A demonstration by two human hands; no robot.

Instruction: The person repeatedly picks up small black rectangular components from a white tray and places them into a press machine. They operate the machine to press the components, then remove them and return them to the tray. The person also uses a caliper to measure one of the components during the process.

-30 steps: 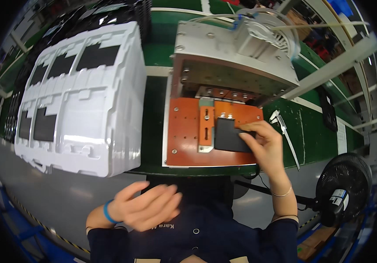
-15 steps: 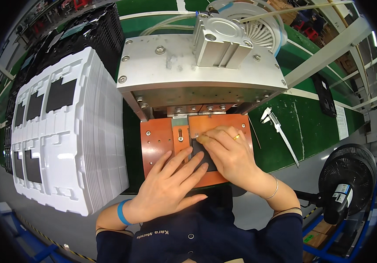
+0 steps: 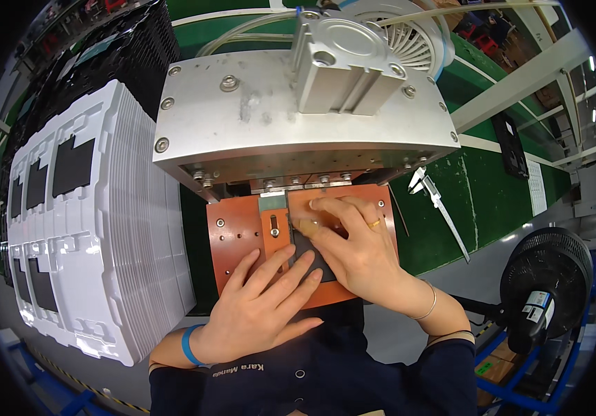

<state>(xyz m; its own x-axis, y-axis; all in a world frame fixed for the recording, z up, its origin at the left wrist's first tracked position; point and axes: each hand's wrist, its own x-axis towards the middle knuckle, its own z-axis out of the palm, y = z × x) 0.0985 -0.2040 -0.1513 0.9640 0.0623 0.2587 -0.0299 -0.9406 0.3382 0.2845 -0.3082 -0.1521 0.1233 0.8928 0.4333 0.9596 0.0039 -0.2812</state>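
Green tabletop stretches wide past the right edge of the drilled orange board, as the spread-fingered left hand and bent-fingered right hand, its grip unclear, partly cover a flat black piece.

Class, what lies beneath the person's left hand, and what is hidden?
Parts of an orange plate, slotted orange block and black piece run under the left hand. The covered portions, including the block's near end, cannot be seen.

Black piece flat on orange plate
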